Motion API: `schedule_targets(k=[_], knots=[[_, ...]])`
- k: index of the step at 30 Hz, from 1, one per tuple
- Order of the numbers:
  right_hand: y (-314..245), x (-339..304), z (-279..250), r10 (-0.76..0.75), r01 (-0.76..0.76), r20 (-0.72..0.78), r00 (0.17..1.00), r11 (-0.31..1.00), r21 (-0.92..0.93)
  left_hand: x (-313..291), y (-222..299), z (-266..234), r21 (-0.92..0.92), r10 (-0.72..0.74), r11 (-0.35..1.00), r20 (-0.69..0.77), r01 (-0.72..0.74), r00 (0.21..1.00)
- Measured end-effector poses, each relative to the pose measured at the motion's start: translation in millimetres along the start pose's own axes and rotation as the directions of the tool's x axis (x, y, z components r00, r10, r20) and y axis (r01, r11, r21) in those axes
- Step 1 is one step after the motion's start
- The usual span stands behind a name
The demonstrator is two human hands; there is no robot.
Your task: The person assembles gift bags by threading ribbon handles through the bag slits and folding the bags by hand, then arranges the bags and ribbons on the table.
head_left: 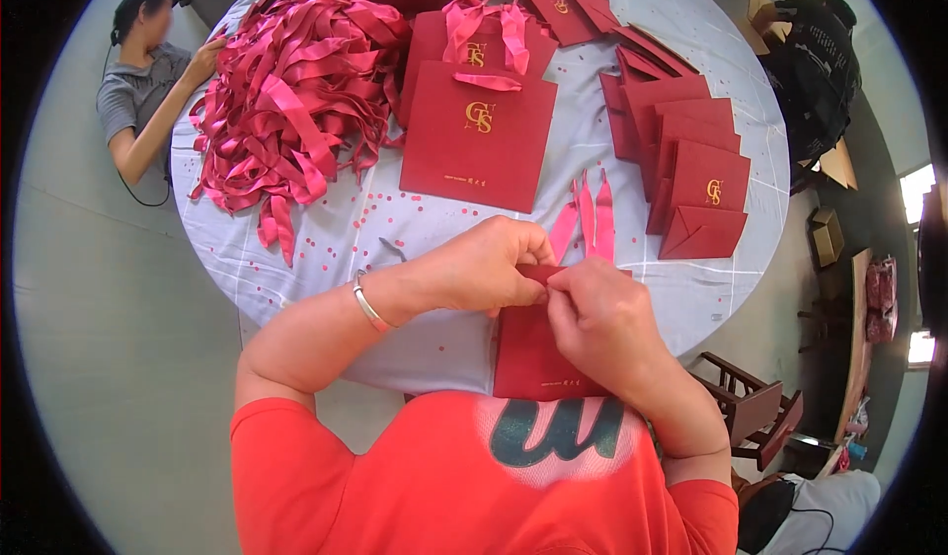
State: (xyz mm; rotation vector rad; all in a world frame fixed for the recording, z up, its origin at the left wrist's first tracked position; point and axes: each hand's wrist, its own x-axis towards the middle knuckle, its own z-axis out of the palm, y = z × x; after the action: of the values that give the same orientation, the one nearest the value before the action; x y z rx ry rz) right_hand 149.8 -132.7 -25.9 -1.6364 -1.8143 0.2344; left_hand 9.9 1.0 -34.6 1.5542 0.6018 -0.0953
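Observation:
A red paper bag [538, 353] lies flat in front of me at the table's near edge, its lower end against my shirt. My left hand [494, 264] pinches its top edge, fingers curled and a silver bangle on the wrist. Close beside it, my right hand [607, 308] is closed, thumb and fingertip pressed together at the same edge. Whatever tiny piece lies between the right fingertips is hidden. Several pink ribbon strips [589, 221] extend beyond the bag's top, partly behind my right hand.
A big heap of pink ribbons [296, 101] covers the table's far left. Red bags with ribbon handles [477, 140] lie at the middle; stacked folded red bags [701, 175] are on the right. Another person [148, 81] touches the heap. Wooden chairs [755, 407] stand at right.

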Motion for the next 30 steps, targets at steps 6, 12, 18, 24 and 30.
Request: schedule_targets(k=[6, 12, 18, 24, 30], knots=[[12.4, 3.8, 4.3, -0.015, 0.014, 0.021, 1.000, 0.998, 0.055, -0.6, 2.1, 2.2, -0.048, 0.014, 0.999, -0.016, -0.015, 1.000], [4.8, 2.3, -0.5, 0.026, -0.025, 0.027, 0.999, 0.999, -0.038, -5.3, 8.5, 1.4, -0.023, 0.029, 0.999, 0.018, -0.029, 0.999], [11.3, 10.5, -8.9, 0.002, -0.001, -0.013, 1.000, 0.997, 0.078, -14.4, 18.3, 0.0, 0.042, 0.062, 0.997, 0.054, -0.064, 0.997], [40.2, 36.7, -35.7, 0.263, -0.542, 0.506, 0.822, 0.637, 0.548, -14.2, 4.2, 11.0, 0.240, 0.284, 0.936, -0.084, -0.258, 0.955], [59.7, 69.7, -25.3, 0.148, -0.581, 0.745, 0.651, 0.728, 0.363, -16.3, 6.6, 23.4, 0.466, 0.539, 0.783, -0.175, -0.413, 0.824]])
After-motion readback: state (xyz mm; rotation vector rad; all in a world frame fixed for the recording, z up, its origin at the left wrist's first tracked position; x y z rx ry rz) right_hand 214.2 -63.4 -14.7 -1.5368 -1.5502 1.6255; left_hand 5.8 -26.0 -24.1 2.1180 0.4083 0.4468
